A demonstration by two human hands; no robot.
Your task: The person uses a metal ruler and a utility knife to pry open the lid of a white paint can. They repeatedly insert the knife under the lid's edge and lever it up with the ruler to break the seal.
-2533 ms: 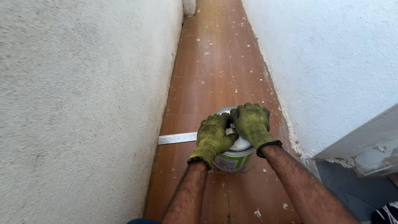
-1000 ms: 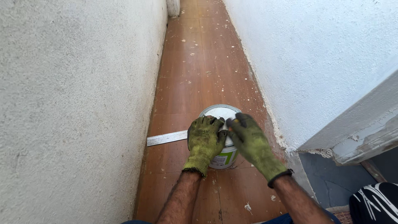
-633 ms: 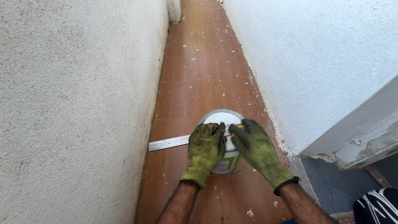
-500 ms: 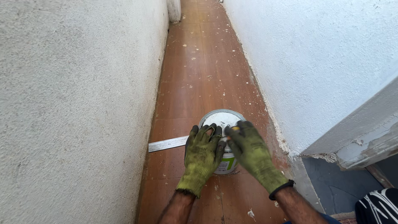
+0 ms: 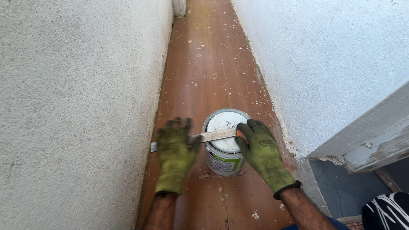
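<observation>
Alongside right hand (image 5: pixel 260 150), lidded paint can (image 5: pixel 224 149)

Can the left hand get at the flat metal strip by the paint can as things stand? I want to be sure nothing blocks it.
Probably yes. The left hand is open right at the metal strip, which lies across the paint can lid; nothing lies between them. The right hand holds the far end.

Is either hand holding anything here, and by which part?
The right hand grips the flat metal strip by its right end, over the paint can. The left hand is blurred, spread open over the strip's left part; no clear hold.
</observation>
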